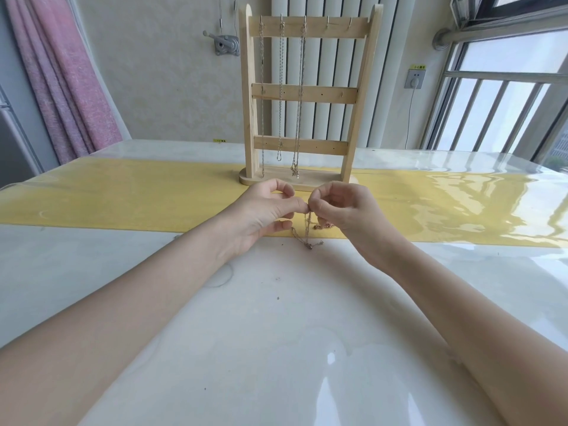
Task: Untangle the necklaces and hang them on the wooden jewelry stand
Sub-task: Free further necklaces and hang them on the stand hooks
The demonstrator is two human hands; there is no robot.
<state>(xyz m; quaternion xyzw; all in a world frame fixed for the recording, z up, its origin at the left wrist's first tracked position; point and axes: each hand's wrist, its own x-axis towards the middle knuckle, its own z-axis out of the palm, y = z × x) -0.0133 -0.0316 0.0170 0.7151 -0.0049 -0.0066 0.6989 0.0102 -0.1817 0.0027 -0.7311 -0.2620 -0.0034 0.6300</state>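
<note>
Item 1. Wooden jewelry stand (302,96): stood upright at 12 o'clock on the yellow runner (123,195), three crossbars, small hooks along the top bar. Three hung necklaces (281,87) dropped from the left-hand hooks, their lower ends near the stand's base. The two hooks toward 1 o'clock on the top bar appeared free, presumably kept for the chains not yet sorted.

Item 2. Tangled chain (307,235): hung from the fingertips at centre, just in front of the stand's base, its lower loops and a small dark clasp or knot trailing onto the glossy table (276,333) at the runner's near edge. A second, rosier length (324,225) lay beside it at 3 o'clock, partly behind the right hand; whether the two were knotted together could not be told.

Item 3. Left hand (267,213): came in from 8 o'clock, thumb and forefinger pinched on the top of the chain, the other fingers curled loosely.

Item 4. Right hand (341,210): came in from 4 o'clock, fingertips pinched on the same chain, touching the left hand's. The paired pinch, held just above the table, looked meant to let the weight of the chain pull the loops open while the fingers picked strands apart.

Item 5. Task status, judged: partly done; untangling in hand, hanging of this chain yet to come.
</note>
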